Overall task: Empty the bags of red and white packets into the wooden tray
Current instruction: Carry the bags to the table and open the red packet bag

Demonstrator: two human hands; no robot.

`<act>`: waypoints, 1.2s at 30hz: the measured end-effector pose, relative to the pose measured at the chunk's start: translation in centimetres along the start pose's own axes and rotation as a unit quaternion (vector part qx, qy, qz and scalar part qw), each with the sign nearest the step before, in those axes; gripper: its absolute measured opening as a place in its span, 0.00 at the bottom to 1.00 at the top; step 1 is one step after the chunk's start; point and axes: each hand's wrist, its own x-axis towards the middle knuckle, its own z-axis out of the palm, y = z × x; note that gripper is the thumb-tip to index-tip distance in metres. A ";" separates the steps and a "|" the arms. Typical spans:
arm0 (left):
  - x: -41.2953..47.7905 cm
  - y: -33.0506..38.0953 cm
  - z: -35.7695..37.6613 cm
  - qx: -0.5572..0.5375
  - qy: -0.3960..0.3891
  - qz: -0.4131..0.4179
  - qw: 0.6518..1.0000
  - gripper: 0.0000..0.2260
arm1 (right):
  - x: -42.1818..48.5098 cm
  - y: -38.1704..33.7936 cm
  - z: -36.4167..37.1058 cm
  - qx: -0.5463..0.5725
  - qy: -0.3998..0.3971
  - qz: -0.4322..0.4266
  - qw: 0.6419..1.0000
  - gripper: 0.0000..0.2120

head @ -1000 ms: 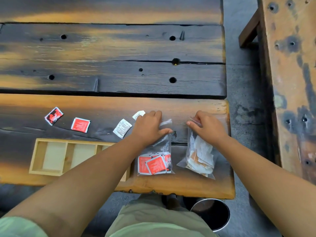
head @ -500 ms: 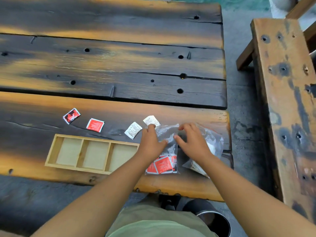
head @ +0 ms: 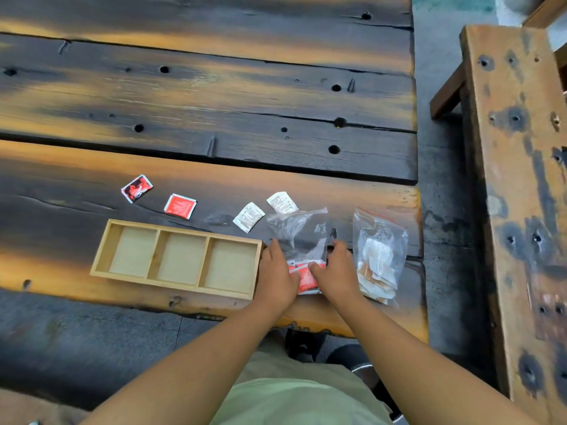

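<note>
A clear zip bag of red packets (head: 302,234) lies flat on the table just right of the wooden tray (head: 184,230), its red packets bunched at the near end. My left hand (head: 276,273) grips the bag's near left side. Gripping the near right side is my right hand (head: 337,271), its thumb over the red packets. A second clear bag with white packets (head: 380,253) lies untouched to the right. The tray has three compartments, all with nothing in them.
Two loose red packets (head: 137,188) (head: 180,206) and two loose white packets (head: 248,217) (head: 282,203) lie on the dark plank table (head: 214,118) behind the tray. A wooden bench (head: 515,148) stands to the right. A metal bin (head: 362,366) sits under the table edge.
My right hand let go of the white-packet bag and moved onto the red-packet bag. Both hands slid from that bag's far end to its near end.
</note>
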 end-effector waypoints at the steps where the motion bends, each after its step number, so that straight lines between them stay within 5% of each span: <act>1: -0.1 -0.1 0.2 -0.024 0.006 -0.011 1.000 0.37 | -0.1 0.1 0.1 -0.002 -0.007 0.008 1.000 0.25; 7: 0.3 -0.4 0.4 -0.140 0.007 -0.048 0.989 0.26 | 0.3 0.6 -0.3 0.024 -0.045 0.012 0.999 0.12; 12: 0.4 -0.6 -0.2 -0.277 -0.026 -0.099 0.955 0.15 | -0.5 0.5 -1.7 0.088 -0.071 0.015 0.993 0.11; 15: -0.1 -0.6 -0.9 -0.425 -0.060 -0.170 0.887 0.16 | -1.4 0.4 -2.7 0.143 -0.088 0.013 0.986 0.06; 21: -2.0 -0.1 -2.4 -0.516 -0.049 -0.167 0.839 0.19 | -3.3 -0.8 -3.3 0.231 -0.118 0.011 0.966 0.08; 36: -10.5 -3.9 -10.7 -0.581 0.124 -0.101 0.798 0.26 | -8.3 -7.8 2.9 0.335 -0.185 -0.086 0.920 0.07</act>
